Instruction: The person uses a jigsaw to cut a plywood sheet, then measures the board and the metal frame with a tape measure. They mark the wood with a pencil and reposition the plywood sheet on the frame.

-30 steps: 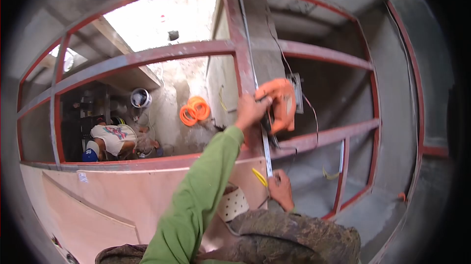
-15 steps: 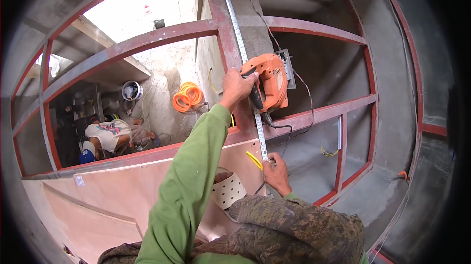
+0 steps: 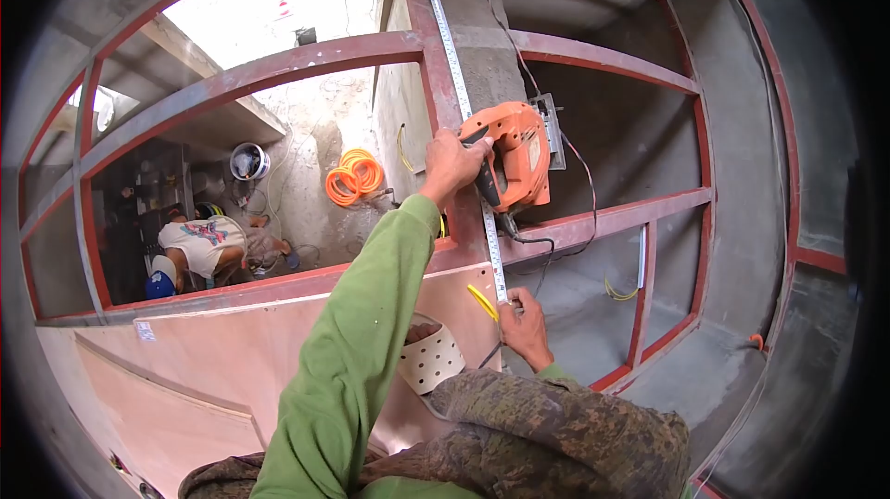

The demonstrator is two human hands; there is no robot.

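Left hand on the jigsaw, right hand on the tape

Your left hand (image 3: 454,165) is clasped on the dark grip of the orange jigsaw (image 3: 530,151), thumb over the near side; the undersides of the fingers are hidden. Your right hand (image 3: 524,325), below the jigsaw, pinches the end of the tape blade (image 3: 493,258) between thumb and fingers.

The jigsaw sits right over the line of the tape, with its metal base plate (image 3: 556,133) facing away from your left hand. It looks rigid and fairly heavy, with the weight probably in the orange body beyond your fingers, so it may tip that way. The looped handle is the sound place to hold; the base plate side is better avoided. The blade looks light and springy, likely to bend or twist, so hold it flat by its end.

Just below the jigsaw, its dark cord (image 3: 533,240) trails off. Lower left of the jigsaw lie a yellow loop (image 3: 482,301), a pale perforated shoe (image 3: 433,360) and a plywood sheet (image 3: 306,341). Well left of it and lower down are an orange hose coil (image 3: 353,176), a bucket (image 3: 249,162) and another person (image 3: 202,244), bent over.
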